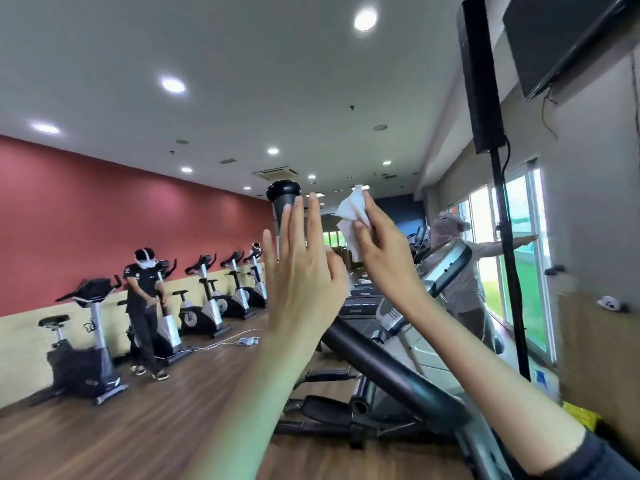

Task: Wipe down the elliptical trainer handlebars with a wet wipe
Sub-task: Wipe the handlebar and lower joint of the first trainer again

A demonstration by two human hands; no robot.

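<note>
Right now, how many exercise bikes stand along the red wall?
5 exercise bikes, in one row by the red wall: first at far left, second beside the standing person, then third, fourth and fifth receding toward the left hand, which may hide more.

white wet wipe (350,220) | black handlebar (284,199) | red wall (104,209) | brown wood-grain floor (138,427)

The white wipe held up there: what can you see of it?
The wipe is a thin, white, crumpled sheet with soft folds and a peak pointing up. The right hand pinches it between thumb and fingers, raised near the height of the black handlebar end. It sits apart from that handlebar, to its right, touching only the hand. Whether it is damp cannot be seen.
</note>
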